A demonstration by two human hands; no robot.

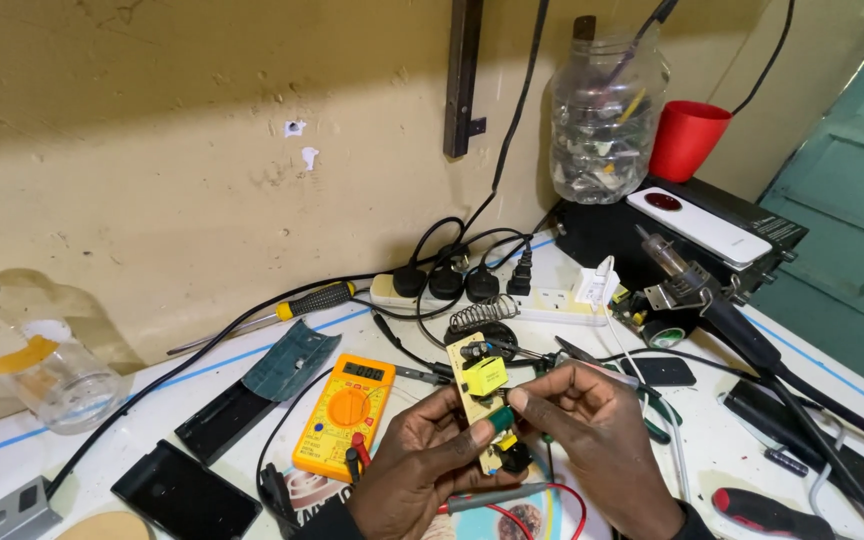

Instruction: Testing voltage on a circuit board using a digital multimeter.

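Both my hands hold a small pale circuit board (480, 395) upright over the white table. It carries a yellow transformer (485, 376), a green part and black parts. My left hand (422, 450) grips its lower left edge with the thumb on the green part. My right hand (592, 430) pinches the right edge near the board's middle. A red-tipped probe (497, 497) with red wire lies under my hands. A yellow multimeter (344, 413) sits just left of my left hand.
A white power strip (542, 300) with several black plugs lies behind. A soldering iron (697, 290) rests at right near a black box, a white phone, a red cup (687, 138) and a clear jar (607, 110). Screwdrivers (292, 305), black covers and a plastic jar (32, 360) lie left.
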